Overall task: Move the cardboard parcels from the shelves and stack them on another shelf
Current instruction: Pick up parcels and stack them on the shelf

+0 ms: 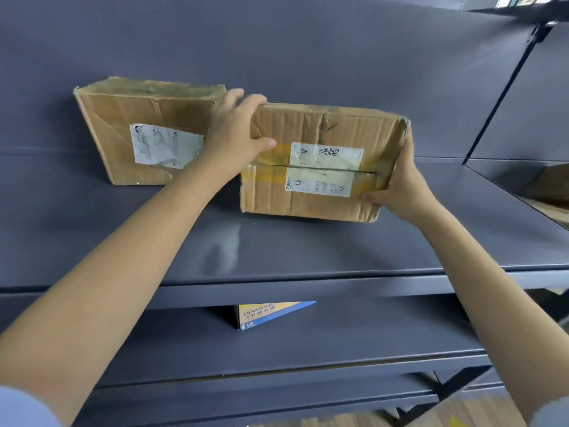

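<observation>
Parcel (pixel 320 161) — label perhaps reading "WU" — gripped by both hands.

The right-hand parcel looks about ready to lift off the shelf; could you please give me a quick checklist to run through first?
1. Left hand grips the right-hand parcel at its upper left corner: ok.
2. Right hand grips its right end, thumb on the front face: ok.
3. Clear of the neighbouring parcel: cannot tell, the left hand fills the gap between them.
4. Parcel sealed: not ok, a slit runs across the front through the shipping label, and the tape is worn.
5. Shelf in front of the parcel is bare: ok.
6. Destination shelf ready: cannot tell.
</observation>
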`<state>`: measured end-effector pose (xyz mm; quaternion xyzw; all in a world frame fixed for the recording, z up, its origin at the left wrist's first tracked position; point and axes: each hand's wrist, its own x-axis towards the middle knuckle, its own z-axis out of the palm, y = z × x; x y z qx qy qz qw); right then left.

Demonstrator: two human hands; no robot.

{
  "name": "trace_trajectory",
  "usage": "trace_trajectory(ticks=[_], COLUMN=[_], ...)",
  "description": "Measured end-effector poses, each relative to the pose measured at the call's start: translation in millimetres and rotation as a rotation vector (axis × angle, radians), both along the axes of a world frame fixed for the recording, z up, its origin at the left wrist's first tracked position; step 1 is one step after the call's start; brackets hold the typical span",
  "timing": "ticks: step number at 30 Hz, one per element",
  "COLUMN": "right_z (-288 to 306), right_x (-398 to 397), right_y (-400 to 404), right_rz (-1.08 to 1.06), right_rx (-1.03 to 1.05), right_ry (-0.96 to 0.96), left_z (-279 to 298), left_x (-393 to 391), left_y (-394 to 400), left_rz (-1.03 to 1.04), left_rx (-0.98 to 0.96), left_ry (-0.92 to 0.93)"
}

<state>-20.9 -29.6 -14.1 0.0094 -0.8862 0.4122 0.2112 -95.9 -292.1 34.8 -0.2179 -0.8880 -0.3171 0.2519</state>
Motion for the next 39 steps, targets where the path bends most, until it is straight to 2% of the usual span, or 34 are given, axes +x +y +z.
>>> trace_trajectory(ticks=[2, 5, 7, 12, 19, 27, 37, 39], right_z=[2.5, 10.1, 12.1, 15.6, 9.1, 10.9, 7.9, 7.1], right_x=[-8.9, -21.3, -29.7, -51.0, -89.1, -136.4, -163.0, -163.2], right_y=[-2.9, -9.6, -17.0, -31.7, -23.3, -25.8, -26.3, -25.2], right_rz=[-0.082, -0.130, -0.118, -0.140, -0.180, -0.152, -0.127, -0.117], right_rx=[0.223, 0.465, 0.437, 0.364, 0.402, 0.433, 0.453, 0.451], right_ry=[0.166, 0.241, 0.241, 0.220, 0.247, 0.224, 0.232, 0.230], left_z=[-1.9, -17.2, -30.3, -34.3, -40.5, -34.7, -32.3, -29.6], left_x=[2.9, 2.1, -8.6, -40.1, -73.8, -101.5, -119.8, -113.3], left_y=[-2.1, 0.7, 4.7, 12.8, 20.1, 12.1, 21.5, 25.3], left_rz=[0.042, 0.048, 0.137, 0.240, 0.263, 0.310, 0.329, 0.348], left_rx=[-0.181, -0.518, -0.617, -0.610, -0.612, -0.678, -0.585, -0.612], left_ry=[0.126, 0.363, 0.497, 0.631, 0.632, 0.508, 0.388, 0.301])
